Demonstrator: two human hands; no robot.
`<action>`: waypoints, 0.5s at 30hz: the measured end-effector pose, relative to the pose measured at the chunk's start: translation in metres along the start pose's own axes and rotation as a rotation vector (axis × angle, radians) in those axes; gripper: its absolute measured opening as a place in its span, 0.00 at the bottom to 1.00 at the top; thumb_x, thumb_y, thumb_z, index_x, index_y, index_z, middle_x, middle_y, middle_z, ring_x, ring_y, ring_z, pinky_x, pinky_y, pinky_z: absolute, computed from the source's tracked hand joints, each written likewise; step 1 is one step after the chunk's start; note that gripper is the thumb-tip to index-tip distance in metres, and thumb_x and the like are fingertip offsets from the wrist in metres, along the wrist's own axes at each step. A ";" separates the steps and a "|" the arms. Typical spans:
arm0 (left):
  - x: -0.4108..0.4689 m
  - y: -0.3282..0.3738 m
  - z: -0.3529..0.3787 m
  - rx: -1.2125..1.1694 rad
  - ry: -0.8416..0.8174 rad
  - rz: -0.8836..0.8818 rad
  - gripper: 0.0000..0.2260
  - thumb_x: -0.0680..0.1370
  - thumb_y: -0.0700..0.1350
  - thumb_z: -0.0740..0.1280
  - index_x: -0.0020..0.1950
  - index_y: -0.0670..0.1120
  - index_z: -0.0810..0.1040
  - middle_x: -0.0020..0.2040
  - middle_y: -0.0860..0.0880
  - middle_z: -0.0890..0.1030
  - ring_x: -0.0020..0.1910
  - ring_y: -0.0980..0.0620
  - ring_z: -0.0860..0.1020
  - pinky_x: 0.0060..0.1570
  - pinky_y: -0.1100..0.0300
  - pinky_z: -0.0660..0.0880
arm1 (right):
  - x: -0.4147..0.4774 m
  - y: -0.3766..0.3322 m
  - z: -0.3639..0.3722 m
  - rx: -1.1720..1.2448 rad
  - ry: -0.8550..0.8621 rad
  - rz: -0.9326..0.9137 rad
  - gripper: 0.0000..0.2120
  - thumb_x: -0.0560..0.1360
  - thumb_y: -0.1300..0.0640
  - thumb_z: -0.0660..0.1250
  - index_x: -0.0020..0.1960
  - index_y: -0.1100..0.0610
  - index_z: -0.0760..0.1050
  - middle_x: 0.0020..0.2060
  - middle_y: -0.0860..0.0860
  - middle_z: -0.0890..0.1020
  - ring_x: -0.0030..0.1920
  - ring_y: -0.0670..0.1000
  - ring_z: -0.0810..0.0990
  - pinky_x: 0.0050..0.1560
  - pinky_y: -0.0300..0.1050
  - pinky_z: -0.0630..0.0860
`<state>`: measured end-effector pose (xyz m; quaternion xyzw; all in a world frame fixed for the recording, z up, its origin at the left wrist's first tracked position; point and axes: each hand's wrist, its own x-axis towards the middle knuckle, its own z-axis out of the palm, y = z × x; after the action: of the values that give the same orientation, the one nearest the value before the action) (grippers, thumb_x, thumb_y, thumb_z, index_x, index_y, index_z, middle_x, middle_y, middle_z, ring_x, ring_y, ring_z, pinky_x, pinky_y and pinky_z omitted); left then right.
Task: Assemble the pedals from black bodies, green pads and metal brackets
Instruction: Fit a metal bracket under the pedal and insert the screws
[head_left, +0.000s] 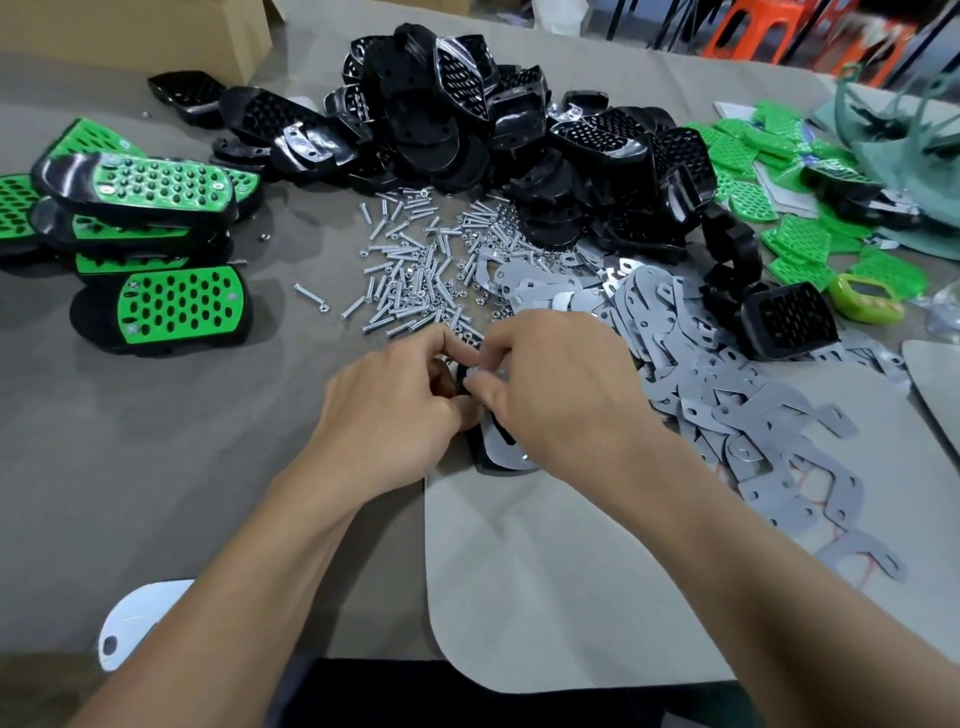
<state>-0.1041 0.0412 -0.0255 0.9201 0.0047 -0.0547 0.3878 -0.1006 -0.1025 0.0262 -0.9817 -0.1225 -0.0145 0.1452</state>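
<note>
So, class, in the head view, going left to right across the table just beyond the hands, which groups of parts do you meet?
Assembled pedals → loose screws → metal brackets → green pads.

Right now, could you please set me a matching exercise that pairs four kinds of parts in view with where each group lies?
Things:
1. finished pedals
2. black bodies
3. screws
4. metal brackets

Places:
A. right side, nearer the person
B. far middle, heaped in a pile
C. left side
D. middle, just in front of the black pile

Pairs: 1-C, 2-B, 3-D, 4-A
</note>
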 end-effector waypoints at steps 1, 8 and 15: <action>0.000 0.000 0.000 -0.001 0.001 -0.003 0.13 0.63 0.59 0.66 0.46 0.67 0.73 0.39 0.67 0.81 0.38 0.64 0.77 0.37 0.57 0.66 | 0.002 -0.004 -0.003 -0.055 -0.023 -0.020 0.07 0.76 0.48 0.70 0.46 0.52 0.80 0.37 0.49 0.78 0.43 0.57 0.77 0.41 0.47 0.71; 0.000 -0.002 -0.001 0.019 0.001 0.012 0.12 0.65 0.56 0.71 0.45 0.64 0.72 0.38 0.67 0.79 0.39 0.61 0.77 0.36 0.57 0.65 | 0.011 -0.006 -0.016 -0.017 -0.165 -0.096 0.16 0.68 0.69 0.65 0.46 0.52 0.83 0.33 0.51 0.78 0.39 0.57 0.78 0.36 0.46 0.73; 0.000 -0.002 0.000 0.013 0.001 -0.002 0.13 0.65 0.56 0.69 0.47 0.67 0.73 0.38 0.67 0.80 0.37 0.63 0.76 0.36 0.57 0.65 | 0.008 -0.004 -0.011 -0.081 -0.016 -0.002 0.12 0.73 0.46 0.72 0.39 0.54 0.77 0.28 0.49 0.74 0.37 0.58 0.77 0.36 0.46 0.70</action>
<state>-0.1043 0.0425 -0.0264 0.9227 0.0057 -0.0545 0.3817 -0.0938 -0.1000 0.0386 -0.9867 -0.1240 -0.0119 0.1044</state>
